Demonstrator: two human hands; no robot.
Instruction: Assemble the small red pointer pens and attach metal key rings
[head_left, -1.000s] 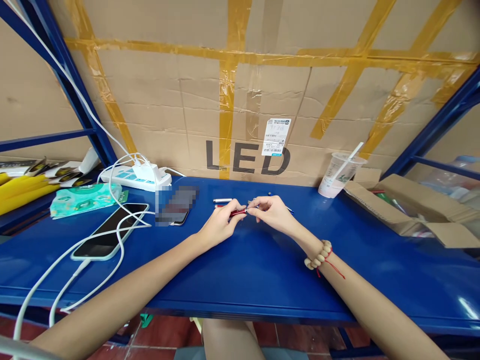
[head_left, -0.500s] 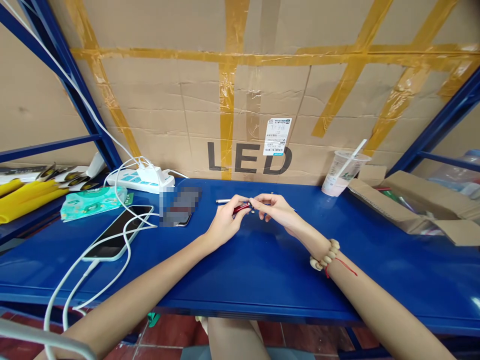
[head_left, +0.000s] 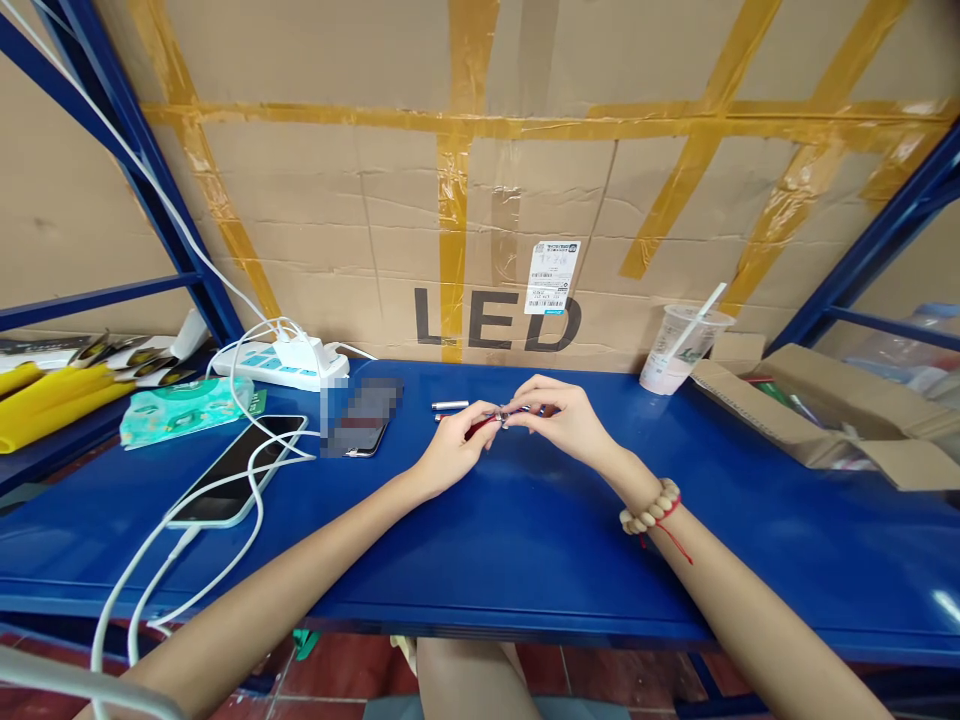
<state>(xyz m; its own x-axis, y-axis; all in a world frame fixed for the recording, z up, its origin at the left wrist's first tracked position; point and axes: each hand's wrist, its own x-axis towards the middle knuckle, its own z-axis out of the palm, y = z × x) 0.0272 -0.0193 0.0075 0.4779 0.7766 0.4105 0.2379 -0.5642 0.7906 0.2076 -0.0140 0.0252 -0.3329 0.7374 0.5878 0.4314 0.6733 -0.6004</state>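
Observation:
Both my hands meet over the middle of the blue shelf top (head_left: 525,530). My left hand (head_left: 450,455) is closed on a small red pen-like barrel (head_left: 480,424), pinched between thumb and fingers. My right hand (head_left: 562,415) pinches the other end of the same piece, where a small metal part shows at its fingertips. A silver tube (head_left: 450,405) lies on the shelf just behind my left hand. A bead bracelet (head_left: 649,508) with a red string circles my right wrist.
A phone (head_left: 236,468) on a white cable (head_left: 187,520) lies at left, by a power strip (head_left: 281,362) and a green tissue pack (head_left: 187,410). A plastic cup with straw (head_left: 679,348) and an open cardboard box (head_left: 825,410) stand at right. A taped cardboard wall marked LED closes the back.
My right hand has closed in on the red piece again after drawing slightly away half a second ago. Both hands sit a little farther back on the shelf.

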